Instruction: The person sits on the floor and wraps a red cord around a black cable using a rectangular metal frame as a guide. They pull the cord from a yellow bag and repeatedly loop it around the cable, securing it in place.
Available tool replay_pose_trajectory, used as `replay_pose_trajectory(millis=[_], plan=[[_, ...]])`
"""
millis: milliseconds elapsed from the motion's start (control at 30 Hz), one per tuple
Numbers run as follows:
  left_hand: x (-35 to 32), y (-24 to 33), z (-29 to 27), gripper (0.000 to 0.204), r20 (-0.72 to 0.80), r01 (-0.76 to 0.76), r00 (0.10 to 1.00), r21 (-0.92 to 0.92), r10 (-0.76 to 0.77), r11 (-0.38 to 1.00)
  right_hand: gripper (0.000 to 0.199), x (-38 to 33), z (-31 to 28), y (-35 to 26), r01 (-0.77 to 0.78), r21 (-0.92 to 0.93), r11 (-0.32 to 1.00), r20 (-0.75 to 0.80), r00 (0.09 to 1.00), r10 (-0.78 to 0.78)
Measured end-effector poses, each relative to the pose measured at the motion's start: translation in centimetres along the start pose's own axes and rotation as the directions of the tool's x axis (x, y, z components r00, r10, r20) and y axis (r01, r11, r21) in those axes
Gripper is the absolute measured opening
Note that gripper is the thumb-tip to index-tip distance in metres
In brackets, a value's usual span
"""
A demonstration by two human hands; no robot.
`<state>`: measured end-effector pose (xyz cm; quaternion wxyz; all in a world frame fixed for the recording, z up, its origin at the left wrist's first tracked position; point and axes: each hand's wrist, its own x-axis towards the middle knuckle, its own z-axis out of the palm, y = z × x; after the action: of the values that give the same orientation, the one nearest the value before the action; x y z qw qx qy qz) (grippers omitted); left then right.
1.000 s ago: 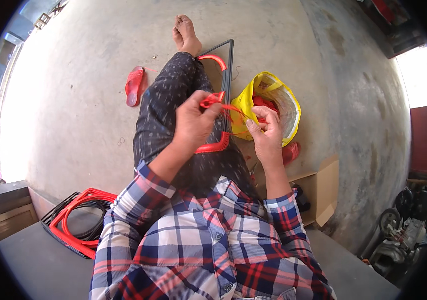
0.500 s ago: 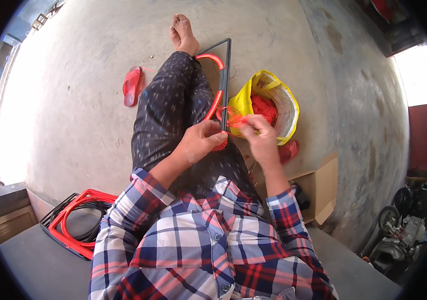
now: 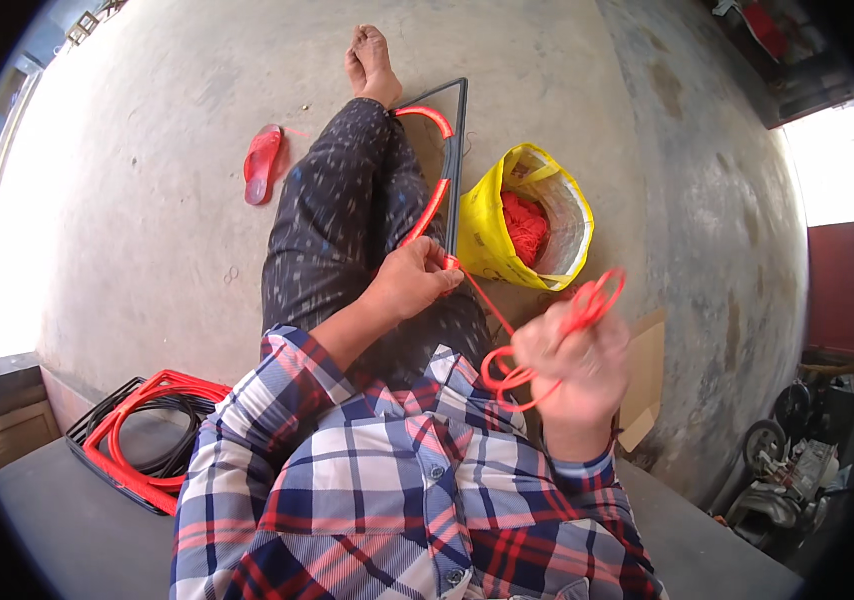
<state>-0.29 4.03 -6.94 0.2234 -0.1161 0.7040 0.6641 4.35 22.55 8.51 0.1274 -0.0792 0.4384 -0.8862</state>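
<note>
A black frame (image 3: 460, 140) with a curved inner bar, partly wrapped in red cord, lies along my legs. My left hand (image 3: 410, 283) is closed on the frame's near end, thumb and fingers pinching where the red wrapping ends. From that spot a taut strand of red cord (image 3: 488, 301) runs to my right hand (image 3: 577, 365). That hand, blurred by motion, is closed around a looped bundle of the same cord, with loops sticking out above and to the left of the fist. The frame's nearest part is hidden behind my left hand.
A yellow bag (image 3: 487, 222) holding a heap of red cord (image 3: 524, 228) stands right of the frame. A red slipper (image 3: 263, 165) lies on the floor to the left. Red and black frames (image 3: 137, 440) rest beside me, and a cardboard box (image 3: 644, 385) is at my right.
My right hand has swung from beside the frame toward me and to the right, pulling the cord out straight. My left hand stays at the frame's near end.
</note>
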Motion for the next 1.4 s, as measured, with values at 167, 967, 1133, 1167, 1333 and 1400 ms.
replay_pose_trajectory(millis=[167,967,1133,1167,1333,1400], plan=[[-1.3,0.2,1.0,0.038,-0.207,-0.291,0.882,0.466,0.423,0.836,0.014,1.0,1.3,-3.5,0.296,-0.173,0.939,0.119,0.953,-0.279],[-1.8,5.8,-1.3,0.016,-0.055,-0.044,0.998,-0.390,0.025,0.920,0.031,8.1,-8.4,10.2,0.308,-0.844,0.439,0.265,0.951,-0.159],[-0.8,5.1,-1.8,0.016,-0.020,0.032,0.999,-0.536,-0.050,0.844,0.018,8.1,-8.5,6.7,0.068,-0.284,0.956,-0.178,0.976,-0.122],[0.0,4.0,-2.3,0.014,-0.023,0.063,0.996,-0.516,-0.088,0.854,0.018,8.0,-9.1,4.6,0.107,-0.041,0.993,-0.168,0.979,-0.112],[0.7,3.0,-1.6,0.020,-0.017,0.191,0.973,-0.502,-0.230,0.844,0.022,5.3,-11.4,-5.0,0.223,0.166,0.961,0.058,0.970,-0.235],[1.1,3.1,-1.4,0.024,-0.006,0.247,0.958,-0.485,-0.285,0.839,0.020,3.0,-11.2,-8.5,0.246,0.121,0.962,0.060,0.965,-0.255]])
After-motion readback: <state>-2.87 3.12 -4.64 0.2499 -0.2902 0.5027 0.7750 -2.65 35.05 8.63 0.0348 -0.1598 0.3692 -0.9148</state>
